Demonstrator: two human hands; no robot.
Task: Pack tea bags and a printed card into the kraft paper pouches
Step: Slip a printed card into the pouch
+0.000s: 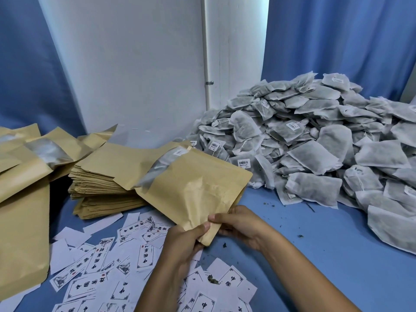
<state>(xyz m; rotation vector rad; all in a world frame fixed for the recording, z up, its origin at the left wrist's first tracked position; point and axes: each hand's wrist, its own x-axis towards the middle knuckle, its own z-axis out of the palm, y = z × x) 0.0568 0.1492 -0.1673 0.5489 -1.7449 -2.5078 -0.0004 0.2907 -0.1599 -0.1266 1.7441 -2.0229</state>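
Bright, even indoor light with soft, faint shadows — sharp at centre, wide-angle bending and slight softness toward edges.

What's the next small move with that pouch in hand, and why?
Probably pull the pouch's near end open. Both the left hand and the right hand pinch that end, it looks flat and closed, and no tea bags or printed cards are in hand.
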